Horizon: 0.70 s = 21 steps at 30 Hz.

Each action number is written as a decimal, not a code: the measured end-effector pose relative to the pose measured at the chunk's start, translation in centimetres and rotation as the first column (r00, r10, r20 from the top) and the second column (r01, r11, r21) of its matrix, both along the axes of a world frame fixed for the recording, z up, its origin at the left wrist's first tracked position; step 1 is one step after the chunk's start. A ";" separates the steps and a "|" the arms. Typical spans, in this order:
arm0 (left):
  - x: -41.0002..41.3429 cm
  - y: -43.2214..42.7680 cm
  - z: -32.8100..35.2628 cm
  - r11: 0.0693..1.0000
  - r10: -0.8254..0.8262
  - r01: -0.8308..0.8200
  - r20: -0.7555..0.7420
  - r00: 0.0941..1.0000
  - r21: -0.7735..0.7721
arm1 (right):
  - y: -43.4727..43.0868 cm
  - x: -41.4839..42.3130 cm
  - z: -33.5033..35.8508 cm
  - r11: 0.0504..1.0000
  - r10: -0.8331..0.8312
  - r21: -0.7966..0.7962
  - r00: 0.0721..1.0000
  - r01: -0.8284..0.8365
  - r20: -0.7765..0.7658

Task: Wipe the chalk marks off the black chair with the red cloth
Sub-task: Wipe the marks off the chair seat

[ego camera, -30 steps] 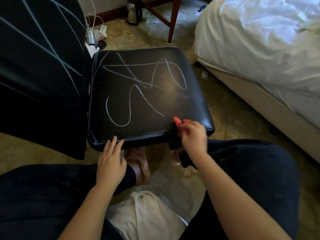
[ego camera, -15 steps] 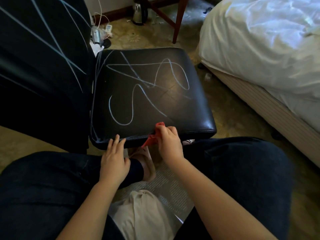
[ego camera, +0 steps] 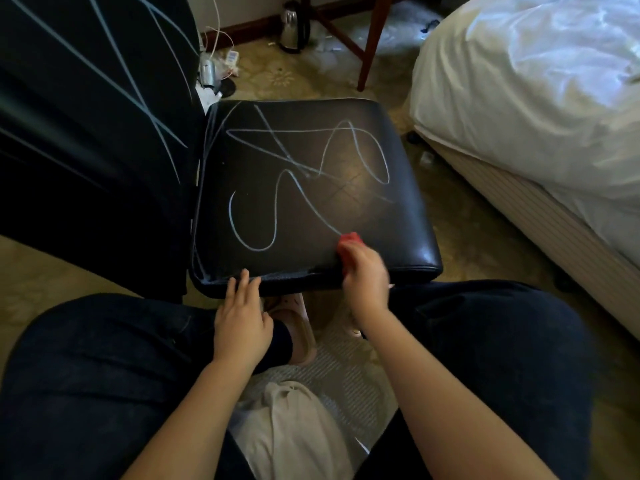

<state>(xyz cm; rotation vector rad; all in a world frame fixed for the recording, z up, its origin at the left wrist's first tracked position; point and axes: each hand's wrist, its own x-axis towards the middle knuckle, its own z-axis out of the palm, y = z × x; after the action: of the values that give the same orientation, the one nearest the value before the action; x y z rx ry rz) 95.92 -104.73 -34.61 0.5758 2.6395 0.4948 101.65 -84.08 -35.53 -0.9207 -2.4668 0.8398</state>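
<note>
— Where is the red cloth (ego camera: 348, 242)?

— In the head view it is bunched up in the right hand (ego camera: 367, 271). The fingers are curled round it, so only a red corner pokes out past the knuckles. It sits on the seat of the black chair (ego camera: 398, 216), near the front edge, right at the tail of one chalk line.

— And the other one of the hands?

— The left hand (ego camera: 242, 320) is flat, fingers straight and close together, holding nothing. Its fingertips touch the seat's front rim, off to the left of the cloth and apart from it.

— The chalk marks (ego camera: 252, 245)?

— Pale loops run all over the seat, ahead of both hands. Straight lines cross the backrest (ego camera: 86, 133) on the left.

— Anything nearby?

— A bed (ego camera: 519, 98) with white covers stands on the right, and a kettle (ego camera: 294, 27) sits on the floor beyond the chair.
</note>
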 end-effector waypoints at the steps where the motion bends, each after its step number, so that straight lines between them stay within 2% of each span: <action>1: -0.1 -0.2 0.0 1.000 -0.007 0.007 -0.002 1.000 -0.005 | -0.9 -0.5 -0.4 0.989 0.147 0.016 0.989 -0.147 0.013; 3: -0.4 -0.7 0.0 1.000 -0.018 0.018 -0.008 1.000 -0.007 | -1.5 -1.0 0.2 0.932 0.354 0.056 0.932 -0.358 0.073; 5: -0.7 -0.9 0.0 1.000 -0.019 0.019 -0.005 1.000 0.015 | 0.2 -0.9 0.5 0.911 0.390 0.086 0.911 -0.403 0.131; 6: -0.7 -0.8 0.1 0.999 -0.015 0.016 -0.002 1.000 0.030 | 1.6 -0.7 0.5 0.935 0.331 0.090 0.935 -0.343 0.127; 8: -0.7 -0.6 0.1 0.999 -0.002 0.002 0.003 1.000 0.051 | 4.4 -0.1 0.7 0.992 0.098 0.077 0.992 -0.104 0.082; 10: -0.5 -0.2 0.2 0.998 0.007 -0.007 0.005 1.000 0.055 | 5.9 0.3 1.0 0.992 -0.123 0.030 0.991 0.121 0.050; 12: -0.3 0.0 0.2 0.999 0.012 -0.013 0.008 1.000 0.050 | 5.4 0.0 0.9 0.971 -0.238 -0.009 0.970 0.238 0.046; 13: -0.3 0.0 0.2 0.999 0.015 -0.016 0.010 1.000 0.047 | 4.6 -0.6 0.9 0.970 -0.243 -0.018 0.969 0.244 0.039; 17: -0.2 -0.1 0.1 0.999 0.006 -0.006 0.002 1.000 0.039 | -0.2 -4.1 0.5 1.000 0.007 0.018 0.997 -0.008 0.076; 21: -0.6 -0.7 0.1 0.999 -0.020 0.020 0.007 1.000 0.034 | -2.1 -5.8 0.7 0.971 0.229 0.039 0.964 -0.236 0.136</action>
<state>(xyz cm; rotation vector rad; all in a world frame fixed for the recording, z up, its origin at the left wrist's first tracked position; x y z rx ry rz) 95.30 -105.39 -34.54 0.6087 2.6201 0.5356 95.88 -86.22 -34.85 -0.6950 -2.7366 0.8030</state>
